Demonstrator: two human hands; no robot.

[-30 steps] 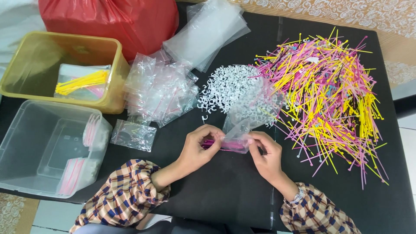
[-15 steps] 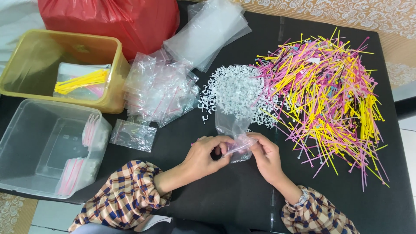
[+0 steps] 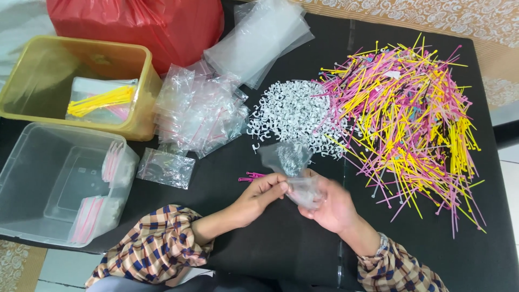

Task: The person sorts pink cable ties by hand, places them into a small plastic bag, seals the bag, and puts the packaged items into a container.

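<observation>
Nearest the body, left hand (image 3: 263, 196) and right hand (image 3: 331, 205) hold a small clear bag (image 3: 294, 172) above the black counter (image 3: 281, 249), fingers pinched shut on it. Beyond lie white clips (image 3: 294, 114) and coloured cable ties (image 3: 411, 119).

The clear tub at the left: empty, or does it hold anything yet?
Not empty. The clear tub holds a few filled small bags leaning against its right wall; most of its floor is bare.

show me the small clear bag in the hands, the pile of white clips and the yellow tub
small clear bag (image 3: 289, 165), head view, on its upper clear part.
pile of white clips (image 3: 294, 113), head view, middle of the heap.
yellow tub (image 3: 141, 116), head view, on its right wall.
</observation>
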